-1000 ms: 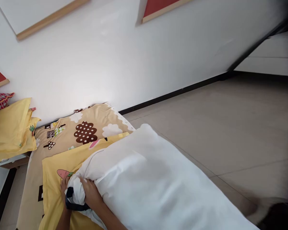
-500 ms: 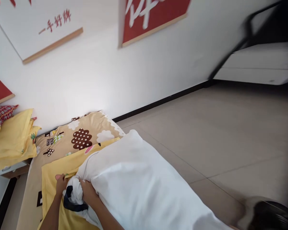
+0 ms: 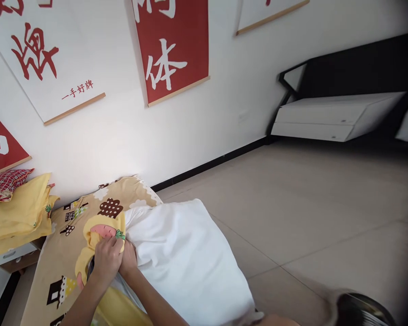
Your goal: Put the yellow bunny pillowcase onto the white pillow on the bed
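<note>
A plump white pillow [image 3: 187, 262] lies on a tan sheet printed with trees and houses [image 3: 54, 262]. My left hand [image 3: 105, 258] is closed on the bunched edge of a yellow pillowcase [image 3: 104, 228] with a strawberry print, held against the pillow's end. My right hand [image 3: 128, 259] sits right beside it, fingers closed on the white pillow's corner. More yellow fabric [image 3: 120, 310] lies under my forearms.
Folded yellow and red-plaid bedding [image 3: 15, 213] is stacked at the left on a low white unit. Red and white banners [image 3: 172, 50] hang on the wall. A white drawer unit [image 3: 329, 117] stands at the far right on the tiled floor [image 3: 309, 203].
My left hand has gathered the yellow pillowcase up over the pillow's end. The pillow has shifted nearer, and the camera has tilted up, showing more of the wall.
</note>
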### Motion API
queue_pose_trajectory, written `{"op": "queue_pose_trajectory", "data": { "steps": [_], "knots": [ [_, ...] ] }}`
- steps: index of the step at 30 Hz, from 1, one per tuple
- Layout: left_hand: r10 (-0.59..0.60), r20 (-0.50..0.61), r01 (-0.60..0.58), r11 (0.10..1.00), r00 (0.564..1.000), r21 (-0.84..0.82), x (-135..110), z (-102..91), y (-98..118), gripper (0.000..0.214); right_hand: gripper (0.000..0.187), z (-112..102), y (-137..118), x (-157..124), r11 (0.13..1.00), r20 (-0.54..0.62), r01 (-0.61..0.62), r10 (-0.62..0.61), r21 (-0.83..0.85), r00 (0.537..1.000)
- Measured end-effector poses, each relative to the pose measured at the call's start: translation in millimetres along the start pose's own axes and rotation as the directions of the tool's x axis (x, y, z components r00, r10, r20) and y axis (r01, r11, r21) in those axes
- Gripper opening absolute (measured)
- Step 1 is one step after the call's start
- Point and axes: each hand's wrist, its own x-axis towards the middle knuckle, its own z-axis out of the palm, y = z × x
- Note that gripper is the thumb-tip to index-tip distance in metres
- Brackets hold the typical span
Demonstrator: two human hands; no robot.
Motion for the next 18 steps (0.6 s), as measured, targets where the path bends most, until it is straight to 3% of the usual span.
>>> {"op": "queue_pose_trajectory", "data": {
  "steps": [1,3,6,9,11,13,18],
  "knots": [
    [0.118,-0.120,-0.111,0.992,0.986,0.063,12,-19.5,10,0.029,0.030,-19,-5,2,1.000,-0.040,0.011,-0.010,0.019,0.999],
    [0.307,-0.301,-0.258,0.947,0.903,0.192,41,-61.9,26,0.029,0.029,-59,-18,4,0.998,-0.122,0.036,-0.030,0.052,0.992],
    [0.412,-0.451,-0.293,0.904,0.792,0.312,82,-120.9,44,0.017,0.021,-119,-42,6,0.984,-0.340,0.124,-0.074,0.128,0.938],
    [0.482,-0.524,-0.337,0.873,0.702,0.352,110,-157.3,56,0.018,0.015,-162,-60,-1,0.944,-0.526,0.283,-0.157,0.167,0.836],
    [0.508,-0.535,-0.388,0.861,0.675,0.328,117,-165.1,62,0.020,0.013,-173,-61,-11,0.936,-0.555,0.310,-0.169,0.169,0.814],
    [0.519,-0.522,-0.445,0.853,0.677,0.272,115,-160.5,67,0.019,0.014,-169,-49,-23,0.946,-0.552,0.272,-0.132,0.179,0.824],
    [0.511,-0.414,-0.527,0.846,0.753,0.085,80,-117.2,77,0.016,0.014,-125,5,-56,0.975,-0.514,0.167,-0.071,0.143,0.855]
  ]
}}
